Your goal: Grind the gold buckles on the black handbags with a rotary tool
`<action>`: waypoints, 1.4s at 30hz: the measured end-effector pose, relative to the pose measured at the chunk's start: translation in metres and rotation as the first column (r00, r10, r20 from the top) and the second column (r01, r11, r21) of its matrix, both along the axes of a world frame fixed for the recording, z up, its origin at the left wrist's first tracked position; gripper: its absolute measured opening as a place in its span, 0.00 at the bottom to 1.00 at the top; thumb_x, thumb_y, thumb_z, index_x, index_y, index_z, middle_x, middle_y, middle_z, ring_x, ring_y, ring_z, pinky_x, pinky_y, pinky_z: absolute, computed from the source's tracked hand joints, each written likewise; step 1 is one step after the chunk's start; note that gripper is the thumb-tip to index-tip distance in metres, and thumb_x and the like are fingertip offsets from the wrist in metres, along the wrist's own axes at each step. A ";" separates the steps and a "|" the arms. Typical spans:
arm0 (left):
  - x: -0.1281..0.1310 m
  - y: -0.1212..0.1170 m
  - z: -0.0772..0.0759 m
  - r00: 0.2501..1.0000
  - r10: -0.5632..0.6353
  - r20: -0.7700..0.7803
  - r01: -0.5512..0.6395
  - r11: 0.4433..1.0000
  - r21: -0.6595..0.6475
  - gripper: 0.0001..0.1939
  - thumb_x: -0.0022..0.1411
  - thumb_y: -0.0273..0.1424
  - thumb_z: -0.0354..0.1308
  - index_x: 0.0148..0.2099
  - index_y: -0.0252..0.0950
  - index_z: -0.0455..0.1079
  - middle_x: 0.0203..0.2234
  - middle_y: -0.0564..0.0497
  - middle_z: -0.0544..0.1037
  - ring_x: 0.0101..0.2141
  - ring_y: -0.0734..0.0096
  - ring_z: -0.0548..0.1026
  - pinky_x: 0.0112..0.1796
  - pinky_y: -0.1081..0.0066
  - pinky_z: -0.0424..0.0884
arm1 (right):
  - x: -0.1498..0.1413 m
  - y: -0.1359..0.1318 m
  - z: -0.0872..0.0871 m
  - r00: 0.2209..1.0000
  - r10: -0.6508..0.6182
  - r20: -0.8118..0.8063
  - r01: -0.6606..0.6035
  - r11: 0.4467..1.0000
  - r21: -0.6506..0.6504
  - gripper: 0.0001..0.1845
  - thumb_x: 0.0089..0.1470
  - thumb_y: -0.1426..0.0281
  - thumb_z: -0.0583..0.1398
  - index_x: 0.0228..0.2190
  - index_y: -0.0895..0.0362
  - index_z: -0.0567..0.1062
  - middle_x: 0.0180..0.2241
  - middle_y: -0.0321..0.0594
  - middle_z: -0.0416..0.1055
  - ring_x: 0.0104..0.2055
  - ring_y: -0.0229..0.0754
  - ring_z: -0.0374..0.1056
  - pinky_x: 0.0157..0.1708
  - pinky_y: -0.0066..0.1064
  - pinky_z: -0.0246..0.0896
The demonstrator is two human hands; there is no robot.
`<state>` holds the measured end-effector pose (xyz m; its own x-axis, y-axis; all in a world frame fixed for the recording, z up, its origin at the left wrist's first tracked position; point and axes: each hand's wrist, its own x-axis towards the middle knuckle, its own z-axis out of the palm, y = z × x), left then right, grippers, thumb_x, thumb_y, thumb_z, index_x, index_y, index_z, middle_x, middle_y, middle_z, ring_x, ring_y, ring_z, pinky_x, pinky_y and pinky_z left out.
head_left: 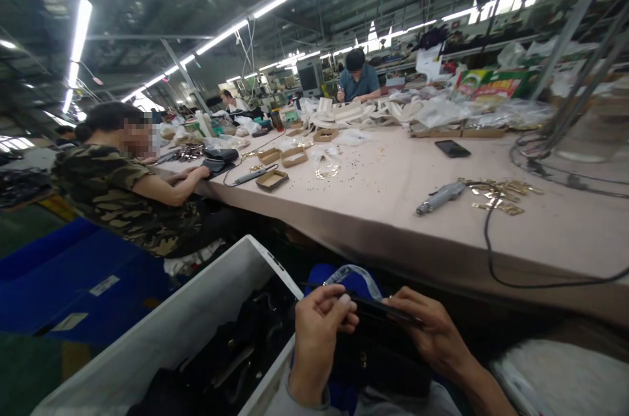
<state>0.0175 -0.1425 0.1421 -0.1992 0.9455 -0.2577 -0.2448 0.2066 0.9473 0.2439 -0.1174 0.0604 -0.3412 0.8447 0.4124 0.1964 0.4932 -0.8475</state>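
Both my hands are low in front of me, below the table edge, closed on a black bag resting in my lap. My left hand pinches its upper edge with thumb and fingers. My right hand grips the same dark edge from the right side. A pale strap or ribbon curls just beyond the bag.
A long pink worktable carries an electric screwdriver with a black cord, gold metal fittings, a phone and small cardboard trays. A white bin of black bags stands at my left. A person in camouflage works beside me; others sit farther back.
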 end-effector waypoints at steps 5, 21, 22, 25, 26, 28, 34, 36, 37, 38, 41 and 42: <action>0.014 0.015 -0.003 0.994 0.100 0.032 -0.102 0.994 0.034 0.19 0.45 0.36 0.77 0.35 0.28 0.78 0.23 0.44 0.83 0.19 0.72 0.76 0.19 0.78 0.68 | 0.024 0.011 -0.001 0.979 -0.201 0.034 0.204 0.960 -0.194 0.16 0.58 0.63 0.68 0.48 0.53 0.83 0.31 0.37 0.73 0.31 0.40 0.68 0.31 0.31 0.62; 0.041 0.002 -0.067 0.997 0.082 0.011 -0.079 0.988 -0.133 0.23 0.50 0.39 0.74 0.41 0.35 0.67 0.32 0.38 0.87 0.29 0.57 0.85 0.29 0.69 0.80 | 0.018 -0.010 0.027 0.561 -0.561 -0.609 -0.166 0.645 -0.746 0.30 0.42 0.68 0.79 0.47 0.63 0.82 0.49 0.58 0.80 0.46 0.51 0.80 0.48 0.36 0.75; 0.040 0.002 -0.067 0.995 0.095 0.031 -0.089 0.984 -0.152 0.24 0.49 0.39 0.75 0.41 0.34 0.68 0.32 0.37 0.87 0.28 0.57 0.85 0.28 0.69 0.80 | 0.016 -0.011 0.030 0.570 -0.541 -0.619 -0.175 0.656 -0.735 0.30 0.44 0.66 0.79 0.48 0.63 0.82 0.50 0.59 0.80 0.49 0.54 0.79 0.52 0.41 0.73; 0.036 0.001 -0.066 0.991 0.080 0.107 -0.056 0.975 -0.214 0.26 0.45 0.39 0.77 0.41 0.30 0.72 0.33 0.34 0.86 0.27 0.58 0.85 0.27 0.70 0.79 | 0.008 -0.011 0.037 0.604 -0.479 -0.638 -0.210 0.676 -0.706 0.31 0.47 0.63 0.78 0.50 0.62 0.81 0.52 0.60 0.78 0.55 0.59 0.76 0.57 0.48 0.70; 0.035 0.001 -0.066 0.990 0.058 0.127 -0.028 0.974 -0.227 0.26 0.45 0.39 0.78 0.40 0.29 0.73 0.33 0.33 0.86 0.27 0.58 0.85 0.26 0.71 0.78 | 0.004 -0.010 0.037 0.614 -0.463 -0.639 -0.218 0.679 -0.701 0.31 0.47 0.62 0.78 0.50 0.61 0.81 0.52 0.59 0.78 0.55 0.60 0.76 0.57 0.49 0.70; 0.032 0.000 -0.064 0.989 0.006 0.149 0.029 0.972 -0.235 0.24 0.45 0.40 0.77 0.38 0.28 0.75 0.32 0.33 0.86 0.26 0.60 0.84 0.26 0.72 0.77 | -0.005 -0.009 0.036 0.627 -0.442 -0.641 -0.215 0.693 -0.688 0.30 0.48 0.60 0.77 0.50 0.59 0.81 0.52 0.58 0.78 0.54 0.59 0.76 0.56 0.50 0.69; 0.021 -0.003 -0.056 0.989 -0.104 0.103 0.122 0.976 -0.182 0.20 0.46 0.41 0.75 0.33 0.28 0.82 0.31 0.38 0.85 0.28 0.68 0.80 0.27 0.75 0.72 | -0.031 -0.011 0.032 0.753 -0.402 -0.520 0.011 0.799 -0.601 0.24 0.55 0.58 0.73 0.51 0.54 0.82 0.50 0.50 0.81 0.45 0.46 0.76 0.47 0.38 0.70; 0.017 -0.005 -0.053 0.991 -0.108 0.081 0.121 0.977 -0.175 0.19 0.45 0.40 0.76 0.32 0.29 0.82 0.26 0.42 0.82 0.25 0.71 0.77 0.25 0.76 0.68 | -0.036 -0.014 0.033 0.777 -0.379 -0.503 0.016 0.810 -0.586 0.25 0.54 0.59 0.73 0.51 0.54 0.83 0.50 0.51 0.81 0.37 0.42 0.74 0.39 0.35 0.70; 0.015 -0.006 -0.052 0.991 -0.110 0.078 0.121 0.978 -0.171 0.18 0.45 0.40 0.75 0.31 0.29 0.82 0.25 0.44 0.81 0.24 0.72 0.75 0.24 0.77 0.67 | -0.039 -0.015 0.033 0.780 -0.379 -0.497 0.018 0.809 -0.588 0.25 0.53 0.59 0.74 0.51 0.55 0.83 0.49 0.51 0.81 0.35 0.42 0.73 0.36 0.34 0.70; 0.014 -0.007 -0.050 0.990 -0.112 0.079 0.124 0.978 -0.165 0.18 0.45 0.40 0.75 0.31 0.29 0.82 0.24 0.46 0.80 0.23 0.73 0.74 0.23 0.77 0.65 | -0.041 -0.017 0.034 0.784 -0.385 -0.487 0.024 0.803 -0.595 0.27 0.51 0.60 0.75 0.50 0.55 0.83 0.48 0.51 0.81 0.35 0.42 0.73 0.35 0.34 0.70; 0.012 -0.008 -0.044 0.988 -0.133 0.084 0.144 0.979 -0.144 0.16 0.45 0.40 0.74 0.28 0.30 0.81 0.22 0.48 0.78 0.23 0.74 0.73 0.23 0.77 0.64 | -0.048 -0.019 0.035 0.792 -0.431 -0.433 0.059 0.759 -0.648 0.29 0.44 0.62 0.78 0.48 0.57 0.84 0.46 0.51 0.82 0.36 0.46 0.76 0.38 0.37 0.74; 0.012 -0.007 -0.043 0.987 -0.140 0.080 0.150 0.979 -0.136 0.16 0.45 0.39 0.74 0.27 0.30 0.81 0.21 0.48 0.77 0.22 0.74 0.72 0.23 0.77 0.64 | -0.049 -0.019 0.036 0.793 -0.445 -0.416 0.068 0.743 -0.665 0.29 0.42 0.62 0.79 0.47 0.57 0.84 0.45 0.51 0.83 0.35 0.46 0.77 0.38 0.38 0.75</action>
